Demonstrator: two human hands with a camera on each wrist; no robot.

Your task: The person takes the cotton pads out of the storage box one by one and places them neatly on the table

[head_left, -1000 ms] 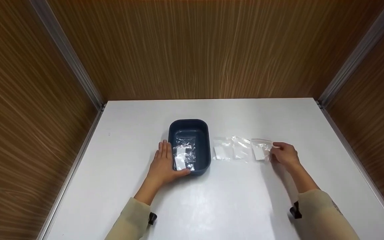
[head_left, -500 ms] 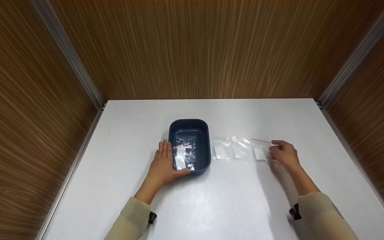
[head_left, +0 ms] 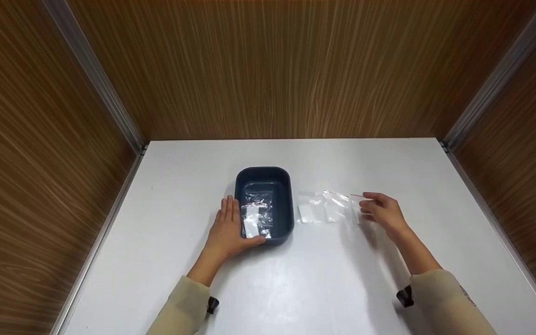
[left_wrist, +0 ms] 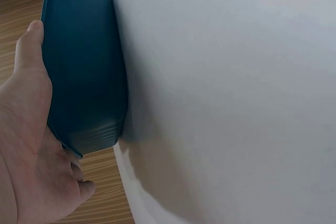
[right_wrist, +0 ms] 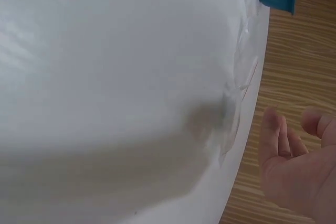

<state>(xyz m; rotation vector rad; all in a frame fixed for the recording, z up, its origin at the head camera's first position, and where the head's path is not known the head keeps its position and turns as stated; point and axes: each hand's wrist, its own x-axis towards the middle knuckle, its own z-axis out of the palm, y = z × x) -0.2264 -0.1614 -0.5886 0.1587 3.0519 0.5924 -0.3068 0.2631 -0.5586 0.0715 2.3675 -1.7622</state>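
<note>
A dark blue rectangular bin [head_left: 264,176] stands on the white table with clear plastic zip bags [head_left: 259,197] inside, at least one with a white piece in it. My left hand [head_left: 225,236] rests against its near left corner, fingers straight along the left side and thumb along the near rim. In a row right of the bin lie three flat clear zip bags: the left bag [head_left: 311,207], the middle bag [head_left: 337,207] and the right bag [head_left: 356,208]. Over the right bag, partly hiding it, hovers my right hand [head_left: 385,215]. In the right wrist view its fingers are loosely bent, holding nothing.
The white tabletop [head_left: 272,293] is bounded by wood-grain panels at the back [head_left: 286,70], left [head_left: 30,163] and right [head_left: 524,139]. Metal strips run along the corners.
My right hand has moved left from the right bag's right edge to above that bag, and its fingers have come away from it. The left hand and bin have stayed still.
</note>
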